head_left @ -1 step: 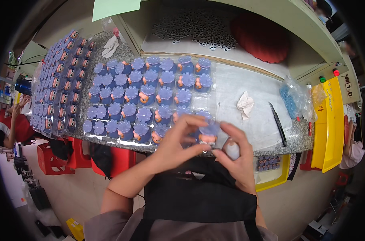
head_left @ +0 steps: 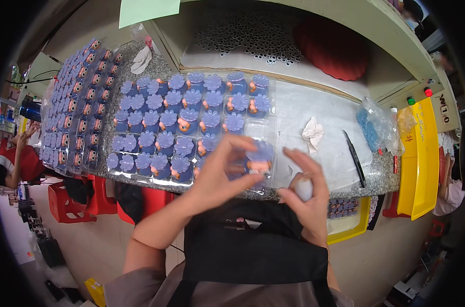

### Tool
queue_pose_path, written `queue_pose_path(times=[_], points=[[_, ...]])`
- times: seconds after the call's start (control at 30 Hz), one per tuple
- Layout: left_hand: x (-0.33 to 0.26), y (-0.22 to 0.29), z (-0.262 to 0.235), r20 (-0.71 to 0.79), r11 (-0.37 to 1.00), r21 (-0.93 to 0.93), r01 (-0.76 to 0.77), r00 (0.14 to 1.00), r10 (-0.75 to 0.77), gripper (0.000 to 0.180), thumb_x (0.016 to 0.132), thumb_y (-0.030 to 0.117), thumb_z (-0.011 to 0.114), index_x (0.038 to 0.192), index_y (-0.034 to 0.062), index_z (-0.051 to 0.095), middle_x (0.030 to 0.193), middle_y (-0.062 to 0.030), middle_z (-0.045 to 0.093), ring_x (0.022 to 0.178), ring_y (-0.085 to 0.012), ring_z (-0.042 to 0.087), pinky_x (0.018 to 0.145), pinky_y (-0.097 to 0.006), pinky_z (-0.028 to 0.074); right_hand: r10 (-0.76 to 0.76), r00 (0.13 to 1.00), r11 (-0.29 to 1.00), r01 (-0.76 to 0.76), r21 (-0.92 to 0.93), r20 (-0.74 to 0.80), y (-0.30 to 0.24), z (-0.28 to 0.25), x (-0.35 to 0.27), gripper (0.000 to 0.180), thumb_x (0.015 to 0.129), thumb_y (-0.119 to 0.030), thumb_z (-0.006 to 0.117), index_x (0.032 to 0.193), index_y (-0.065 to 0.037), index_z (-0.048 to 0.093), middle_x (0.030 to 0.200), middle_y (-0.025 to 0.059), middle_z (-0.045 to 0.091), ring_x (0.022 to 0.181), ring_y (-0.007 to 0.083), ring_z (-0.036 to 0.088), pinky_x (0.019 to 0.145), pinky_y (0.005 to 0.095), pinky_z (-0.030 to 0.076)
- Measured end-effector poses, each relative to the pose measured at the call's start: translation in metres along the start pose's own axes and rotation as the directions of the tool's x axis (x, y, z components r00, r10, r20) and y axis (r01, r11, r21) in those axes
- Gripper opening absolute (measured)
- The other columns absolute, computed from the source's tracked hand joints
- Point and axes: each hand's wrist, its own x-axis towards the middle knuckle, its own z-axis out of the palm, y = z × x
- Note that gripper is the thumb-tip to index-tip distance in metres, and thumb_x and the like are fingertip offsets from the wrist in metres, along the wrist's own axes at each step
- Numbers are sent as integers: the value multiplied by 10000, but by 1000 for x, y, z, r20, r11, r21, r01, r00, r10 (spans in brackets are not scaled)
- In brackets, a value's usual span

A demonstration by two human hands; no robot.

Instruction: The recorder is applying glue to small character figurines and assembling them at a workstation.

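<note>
My left hand point(head_left: 219, 171) holds a small blue-purple figurine point(head_left: 259, 159) with a flower-shaped top and an orange-pink front, between thumb and fingers over the near right part of the tray. In my right hand point(head_left: 312, 179) is a small whitish bottle with a rounded tip point(head_left: 303, 190), held against the palm. My right thumb and forefinger are spread apart and do not touch the figurine. Under and beyond my left hand lies a clear plastic tray point(head_left: 258, 125) filled with rows of similar figurines point(head_left: 191, 97). My left hand hides part of its near rows.
Stacked trays of figurines with eyes point(head_left: 84, 102) stand at left. A crumpled tissue point(head_left: 313, 134) and black tweezers point(head_left: 353, 158) lie on white paper at right. Many small eye pieces point(head_left: 248, 38) lie on the shelf. Yellow bins point(head_left: 416, 158) stand at right. Another person sits far left.
My left hand has shifted slightly left and up with the figurine. My right hand, still around the bottle, has drawn away to the right, widening the gap.
</note>
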Motion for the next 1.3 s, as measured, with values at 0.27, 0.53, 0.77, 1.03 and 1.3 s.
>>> queue_pose_path(times=[0.27, 0.53, 0.77, 1.03, 1.3], points=[[77, 11, -31, 319, 503, 784, -363, 931, 176, 336, 660, 69, 663, 917, 37, 448, 924, -105, 524, 908, -277, 508, 770, -341, 416, 120, 979, 962, -74, 263, -164, -4, -31, -1, 458, 689, 81, 553, 1127, 13, 441, 1128, 162, 489, 577, 51, 437, 453, 172, 428], [81, -1, -29, 434, 423, 780, -461, 886, 165, 258, 705, 143, 660, 844, 34, 473, 866, -101, 518, 813, -300, 530, 693, -356, 434, 167, 977, 955, -126, 269, -134, 9, -38, -3, 357, 700, 60, 565, 1048, 24, 497, 1078, 130, 525, 585, 56, 446, 454, 181, 442], [89, 10, -28, 461, 383, 783, -489, 871, 169, 251, 703, 157, 665, 844, 39, 493, 920, -99, 501, 830, -290, 522, 686, -354, 424, 146, 984, 967, -121, 225, -97, 16, -38, -3, 425, 707, 53, 560, 1114, 16, 443, 1043, 133, 512, 588, 73, 445, 435, 173, 409], [138, 6, -29, 485, 282, 838, -466, 875, 6, 309, 696, 127, 643, 987, 80, 550, 900, -103, 504, 803, -286, 529, 717, -365, 433, 85, 989, 903, -24, 430, -123, 13, -34, -10, 403, 738, -35, 472, 1104, -38, 303, 1046, 153, 393, 617, 133, 457, 421, 211, 402], [86, 38, -20, 64, 865, 469, -178, 984, 168, 315, 849, 152, 500, 1160, 101, 509, 880, -44, 499, 808, -148, 545, 673, -278, 455, 19, 976, 855, 96, 509, -216, 18, -28, -7, 431, 774, -154, 525, 1143, -27, 342, 1001, 158, 427, 763, 231, 520, 472, 299, 491]])
